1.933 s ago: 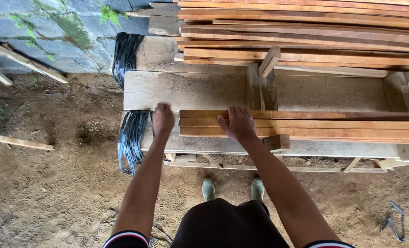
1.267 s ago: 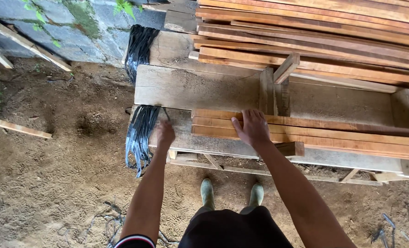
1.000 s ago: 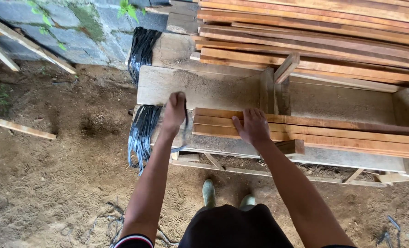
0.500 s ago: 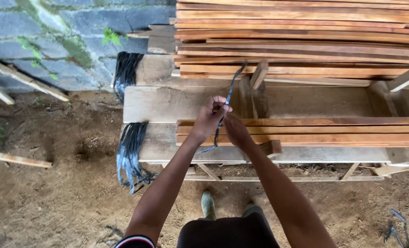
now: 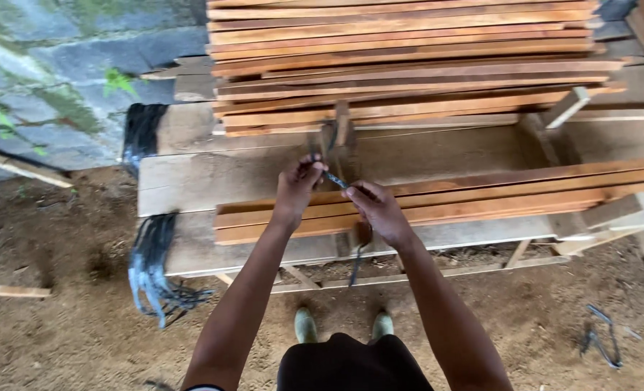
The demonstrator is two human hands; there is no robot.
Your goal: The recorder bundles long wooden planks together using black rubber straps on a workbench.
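While the tall stack of reddish planks point(image 5: 409, 58) fills the upper middle and right of the frame, a smaller bundle of planks point(image 5: 445, 199) lies across the grey workbench point(image 5: 192, 177) at centre, running off to the right edge. Those few boards sit together, ends roughly flush at the left, so the gathering looks done; judging by how they lie, nothing yet binds them. At the left of the frame two hanks of black plastic strips point(image 5: 148, 264) hang off the bench end. Just above the bundle's left part, both hands meet on one black strap point(image 5: 335, 179). The left hand point(image 5: 297, 192) is curled, fingers pinched on the strap's upper end. The right hand point(image 5: 380, 210) is closed on its lower run, whose tail dangles below the bench edge. Passing it around the boards and tying appear left to do.
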